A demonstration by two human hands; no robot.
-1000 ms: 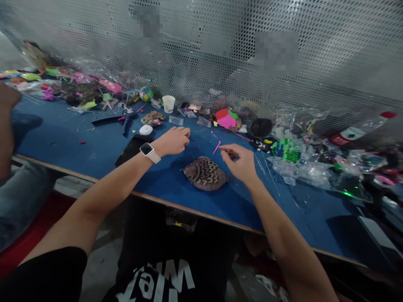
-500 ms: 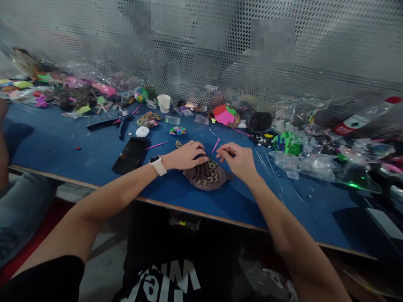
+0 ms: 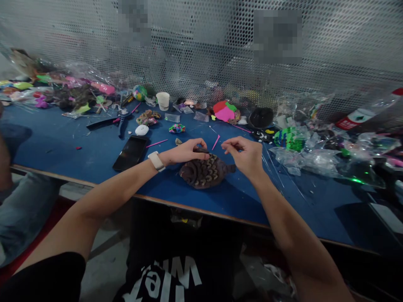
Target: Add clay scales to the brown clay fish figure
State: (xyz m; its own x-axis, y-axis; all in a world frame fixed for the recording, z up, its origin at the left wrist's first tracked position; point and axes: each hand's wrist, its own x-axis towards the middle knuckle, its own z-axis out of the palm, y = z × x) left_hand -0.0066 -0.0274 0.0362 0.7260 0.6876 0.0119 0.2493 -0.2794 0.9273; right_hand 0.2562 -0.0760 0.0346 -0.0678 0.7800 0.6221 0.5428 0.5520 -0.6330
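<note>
A brown clay fish with rows of tan scales lies on the blue table, its head end to the left and its tail to the right. My left hand grips the fish's far edge, thumb on the near side. Just beyond the tail, my right hand is raised with its fingertips pinched together, apart from the fish. Whatever is in that pinch is too small to make out. A pink tool lies between my hands, and a small tan lump sits behind my left wrist.
To the left lie a black phone, a white case and dark pliers. A paper cup stands near the mesh panel. Plastic bags crowd the right side. Another person's arm shows at far left.
The fish has been turned and tilted, so its head end now shows. My left hand has gone from lying over it to gripping its far edge. My right hand shifted slightly right.
</note>
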